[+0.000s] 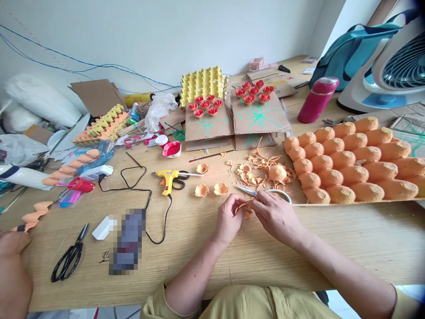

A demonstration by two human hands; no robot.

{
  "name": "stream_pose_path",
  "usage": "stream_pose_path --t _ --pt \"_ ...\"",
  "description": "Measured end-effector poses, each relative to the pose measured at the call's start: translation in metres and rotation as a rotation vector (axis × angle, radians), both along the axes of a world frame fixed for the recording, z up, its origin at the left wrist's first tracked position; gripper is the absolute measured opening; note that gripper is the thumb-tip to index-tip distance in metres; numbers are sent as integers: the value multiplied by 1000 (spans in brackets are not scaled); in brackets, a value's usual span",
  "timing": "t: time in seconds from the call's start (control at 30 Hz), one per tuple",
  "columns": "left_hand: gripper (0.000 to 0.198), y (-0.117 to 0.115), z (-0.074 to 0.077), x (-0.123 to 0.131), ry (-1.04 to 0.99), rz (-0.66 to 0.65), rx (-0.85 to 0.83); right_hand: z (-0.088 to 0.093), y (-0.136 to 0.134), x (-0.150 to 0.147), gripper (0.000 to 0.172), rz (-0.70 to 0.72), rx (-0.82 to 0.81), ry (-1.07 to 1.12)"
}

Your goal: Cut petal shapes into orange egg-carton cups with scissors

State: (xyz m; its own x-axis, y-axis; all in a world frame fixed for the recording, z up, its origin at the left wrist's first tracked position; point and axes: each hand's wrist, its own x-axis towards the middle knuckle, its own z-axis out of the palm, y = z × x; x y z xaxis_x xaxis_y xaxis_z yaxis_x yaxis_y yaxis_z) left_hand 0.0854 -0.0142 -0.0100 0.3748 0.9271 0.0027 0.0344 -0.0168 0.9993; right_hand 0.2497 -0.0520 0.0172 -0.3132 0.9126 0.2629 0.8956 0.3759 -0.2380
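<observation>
My left hand (229, 218) and my right hand (276, 217) meet above the table's front half. Both are closed in a pinch on a small orange egg-carton cup (247, 213), mostly hidden by the fingers. White-handled scissors (281, 194) lie just behind my right hand, blades pointing left. Three cut flower-shaped cups stand to the left: one cup (202, 168) behind, another cup (201, 191) and a third cup (221, 189) in front. Orange scraps (254, 173) are heaped beyond my hands.
A large orange egg tray (352, 159) lies at the right. A yellow glue gun (169, 180) with its cord and black scissors (70, 259) are at the left. Cardboard pieces (207, 124) with red flowers stand at the back. Another person's hand (13, 248) is at the left edge.
</observation>
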Motion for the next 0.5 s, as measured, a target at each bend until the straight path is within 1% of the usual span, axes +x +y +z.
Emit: stream_pose_path --t 0.07,0.13,0.27,0.4,0.5 --pt "1 0 0 -1 23 20 44 0 1 2 24 -10 -25 72" --pt "4 0 0 -1 45 33 84 0 2 3 24 -20 -43 115" --pt "3 -1 3 -1 65 40 132 0 2 3 25 -22 -47 118" --pt "2 -1 4 -1 83 34 124 1 1 2 23 -13 -28 89" --pt "3 -1 3 -1 76 26 75 1 1 2 23 5 3 31"
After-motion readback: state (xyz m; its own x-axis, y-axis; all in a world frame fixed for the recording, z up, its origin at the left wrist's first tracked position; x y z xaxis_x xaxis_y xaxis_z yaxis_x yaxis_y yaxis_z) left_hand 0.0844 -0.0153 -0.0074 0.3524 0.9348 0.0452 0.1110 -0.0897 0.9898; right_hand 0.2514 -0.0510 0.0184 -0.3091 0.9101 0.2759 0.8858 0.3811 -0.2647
